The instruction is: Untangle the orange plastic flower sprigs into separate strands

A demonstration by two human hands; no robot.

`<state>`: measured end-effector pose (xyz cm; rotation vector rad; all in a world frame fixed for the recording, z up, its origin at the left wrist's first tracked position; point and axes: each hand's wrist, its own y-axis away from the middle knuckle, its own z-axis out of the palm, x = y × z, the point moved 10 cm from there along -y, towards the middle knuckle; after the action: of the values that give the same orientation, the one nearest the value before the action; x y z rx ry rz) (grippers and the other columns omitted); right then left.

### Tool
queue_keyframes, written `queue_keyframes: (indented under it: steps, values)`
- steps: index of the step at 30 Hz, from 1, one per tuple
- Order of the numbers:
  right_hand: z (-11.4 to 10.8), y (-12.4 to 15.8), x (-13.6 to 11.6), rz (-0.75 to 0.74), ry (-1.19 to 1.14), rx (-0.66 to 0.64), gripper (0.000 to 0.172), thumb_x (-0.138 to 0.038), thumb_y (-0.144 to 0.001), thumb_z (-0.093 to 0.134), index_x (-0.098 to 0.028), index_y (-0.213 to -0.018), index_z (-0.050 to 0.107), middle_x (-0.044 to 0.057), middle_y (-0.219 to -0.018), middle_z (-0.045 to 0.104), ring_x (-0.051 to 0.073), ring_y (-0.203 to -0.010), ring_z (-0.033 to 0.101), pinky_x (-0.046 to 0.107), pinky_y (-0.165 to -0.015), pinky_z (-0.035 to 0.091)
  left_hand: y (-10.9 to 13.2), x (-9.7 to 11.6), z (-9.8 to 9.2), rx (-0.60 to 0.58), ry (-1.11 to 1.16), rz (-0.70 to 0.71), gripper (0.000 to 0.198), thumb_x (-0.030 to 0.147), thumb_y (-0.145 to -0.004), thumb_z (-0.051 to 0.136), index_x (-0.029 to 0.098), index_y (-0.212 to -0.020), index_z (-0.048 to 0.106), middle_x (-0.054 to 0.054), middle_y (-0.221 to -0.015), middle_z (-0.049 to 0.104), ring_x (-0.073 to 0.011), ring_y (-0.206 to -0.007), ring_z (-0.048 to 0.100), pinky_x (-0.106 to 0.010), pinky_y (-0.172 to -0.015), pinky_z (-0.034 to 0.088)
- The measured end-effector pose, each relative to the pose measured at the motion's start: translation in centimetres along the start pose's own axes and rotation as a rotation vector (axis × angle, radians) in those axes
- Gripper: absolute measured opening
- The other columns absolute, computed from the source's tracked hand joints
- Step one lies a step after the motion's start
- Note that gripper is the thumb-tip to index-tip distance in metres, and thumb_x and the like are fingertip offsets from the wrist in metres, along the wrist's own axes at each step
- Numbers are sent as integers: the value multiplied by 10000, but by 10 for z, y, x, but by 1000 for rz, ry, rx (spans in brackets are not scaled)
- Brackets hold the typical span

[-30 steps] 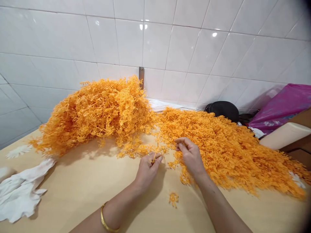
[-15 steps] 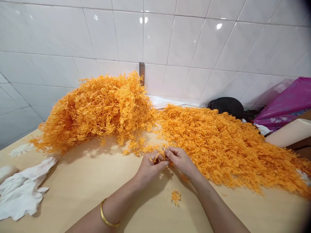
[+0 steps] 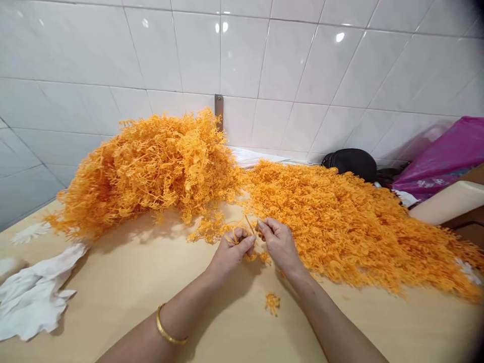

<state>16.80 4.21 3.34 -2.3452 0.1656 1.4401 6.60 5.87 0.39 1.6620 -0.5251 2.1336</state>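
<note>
In the middle of the table, my left hand (image 3: 231, 251) is closed in a pinch on an orange plastic stem (image 3: 248, 222) that loops around its fingers. Just to its right, my right hand (image 3: 279, 244) also pinches, with a bit of orange plastic at its fingertips; the exact shape is hidden. The two sets of fingertips are close but apart. Below them on the tabletop lies a loose orange flower-shaped piece (image 3: 271, 303). A few orange sprigs (image 3: 207, 228) spread out beyond my left hand.
A tall heap of orange plastic sprigs (image 3: 151, 171) stands at the back left. A wide, lower pile of orange pieces (image 3: 351, 227) covers the right. White cloth (image 3: 34, 297) lies at left. Against the tiled wall (image 3: 242, 55) are a black pouch (image 3: 351, 164) and a purple bag (image 3: 446, 156).
My hands have drawn slightly apart; the right fingertips have risen and separated from the left. The orange stem now sticks up between them. The view has shifted slightly.
</note>
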Motion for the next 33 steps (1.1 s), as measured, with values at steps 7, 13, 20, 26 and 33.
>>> queue_keyframes:
  steps: [7,13,20,26,33]
  values:
    - [-16,5,-19,-82,184,216,265,-308,-815,387,-184,-595,467,-48,-484,379,103,-465,344,237,-481,250,-2,-3,6,17,206,-64,341,366,-663,625,162,-524,390,54,-420,395,-40,-398,276,-190,-418,177]
    - [-23,-3,-25,-92,249,323,270,-328,-806,371,-195,-583,442,-26,-504,442,118,-486,390,245,-493,273,-2,-10,-1,113,400,-123,358,325,-607,679,162,-531,369,76,-433,360,-30,-384,304,-162,-398,237]
    - [-107,-28,-14,-34,209,504,210,-342,-785,401,-184,-684,497,13,-592,509,136,-517,451,258,-489,328,2,-19,-26,223,528,-176,280,288,-637,652,172,-606,400,79,-443,395,-35,-371,335,-172,-413,334]
    - [-27,-3,-18,-36,4,-18,229,-369,-813,404,-179,-834,530,-23,-595,446,106,-512,422,228,-485,335,-3,-24,-25,205,540,-139,222,261,-673,613,171,-621,416,22,-509,526,-66,-424,422,-233,-503,425]
    - [33,26,-23,-127,112,-315,151,-311,-792,469,-185,-717,503,-45,-585,429,88,-519,369,212,-485,276,-3,-26,-23,193,605,-171,271,251,-670,623,177,-601,371,60,-458,428,-51,-405,384,-177,-433,332]
